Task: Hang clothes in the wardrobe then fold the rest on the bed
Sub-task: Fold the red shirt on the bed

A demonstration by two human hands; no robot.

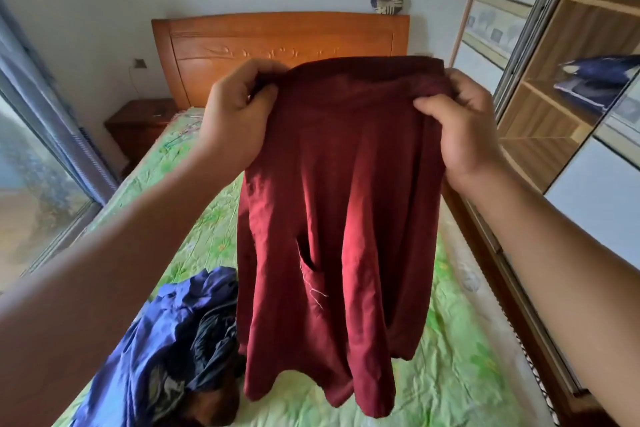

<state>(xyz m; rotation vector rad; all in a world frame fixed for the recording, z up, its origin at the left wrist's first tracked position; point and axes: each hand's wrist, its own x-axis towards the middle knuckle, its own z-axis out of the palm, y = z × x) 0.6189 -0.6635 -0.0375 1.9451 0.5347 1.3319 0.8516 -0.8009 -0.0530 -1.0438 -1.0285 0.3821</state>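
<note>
I hold a dark red garment [332, 204] up in front of me over the bed [457, 357]. My left hand [235, 114] grips its top edge at the left and my right hand [464, 125] grips the top edge at the right. The cloth hangs down loose, with a pocket slit and stray white threads near its middle. Its lower hem hangs just above the green sheet. A heap of blue and black clothes [166, 350] lies on the bed at the lower left.
An orange wooden headboard [277, 42] stands at the far end, a dark nightstand [138, 128] to its left. A window [31, 163] runs along the left. An open wardrobe [554, 87] with wooden shelves stands at the right, folded blue cloth [595, 83] on one shelf.
</note>
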